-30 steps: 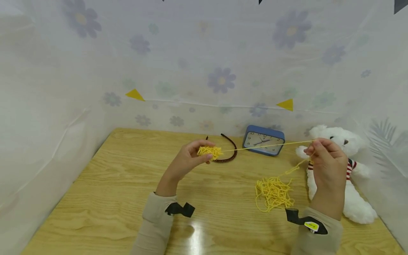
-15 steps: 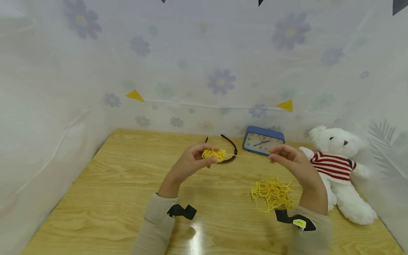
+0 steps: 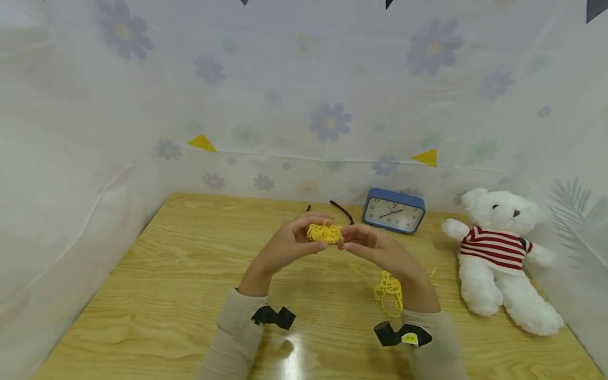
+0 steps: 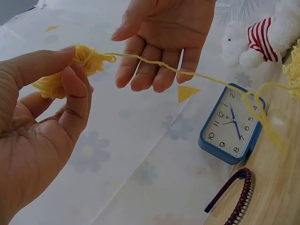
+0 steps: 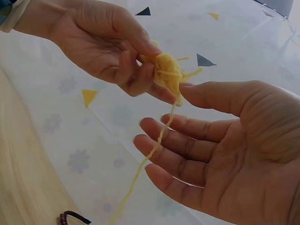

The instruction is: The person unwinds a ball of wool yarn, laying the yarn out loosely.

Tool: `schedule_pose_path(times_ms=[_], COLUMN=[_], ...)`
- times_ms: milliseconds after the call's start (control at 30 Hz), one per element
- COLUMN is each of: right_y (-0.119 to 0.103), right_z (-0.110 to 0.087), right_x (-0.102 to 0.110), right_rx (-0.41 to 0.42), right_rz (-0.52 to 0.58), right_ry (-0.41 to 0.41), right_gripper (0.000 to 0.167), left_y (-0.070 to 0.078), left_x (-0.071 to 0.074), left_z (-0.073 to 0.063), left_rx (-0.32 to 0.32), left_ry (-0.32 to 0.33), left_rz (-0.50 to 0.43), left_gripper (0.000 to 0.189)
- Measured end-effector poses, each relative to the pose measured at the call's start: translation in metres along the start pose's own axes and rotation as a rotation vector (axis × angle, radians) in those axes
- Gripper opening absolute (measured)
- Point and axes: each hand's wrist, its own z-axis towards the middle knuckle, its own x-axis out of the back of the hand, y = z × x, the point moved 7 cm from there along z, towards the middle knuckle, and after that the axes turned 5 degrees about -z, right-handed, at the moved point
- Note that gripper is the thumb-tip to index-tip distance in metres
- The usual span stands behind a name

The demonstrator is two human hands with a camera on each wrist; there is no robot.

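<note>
I see the compact yellow yarn bundle (image 3: 324, 233) pinched in mid-air by the left hand (image 3: 287, 245), the right hand (image 3: 380, 251) relaxed beside it, and from here I judge a snag in the tangled yellow yarn heap (image 3: 389, 286) at four o'clock could tug it free.

wood table (image 3: 166, 274) | blue clock (image 3: 393, 211), at rear | white plush bear (image 3: 499, 248), red-striped top, right of clock | dark curved band (image 4: 247, 187), left of clock | floral backdrop (image 3: 266, 95)
</note>
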Motion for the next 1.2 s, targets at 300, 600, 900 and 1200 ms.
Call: schedule_pose_path(times_ms=[300, 600, 900, 1200], right_y=[-0.013, -0.024, -0.026, -0.024], right_z=[-0.006, -0.029, -0.057, -0.076], right_x=[0.008, 0.049, 0.085, 0.108], right_rx=[0.105, 0.290, 0.321, 0.405], right_rz=[0.002, 0.251, 0.391, 0.571], right_ry=[0.099, 0.349, 0.564, 0.623], right_gripper=[0.016, 0.028, 0.023, 0.025], left_y=[-0.001, -0.005, -0.004, -0.002], left_x=[0.002, 0.011, 0.015, 0.017], left_z=[0.000, -0.002, -0.003, -0.004], left_rx=[0.067, 0.164, 0.119, 0.091], left_ry=[0.053, 0.158, 0.165, 0.174], left_rz=[0.012, -0.011, 0.054, 0.067], left_gripper=[0.038, 0.035, 0.030, 0.030])
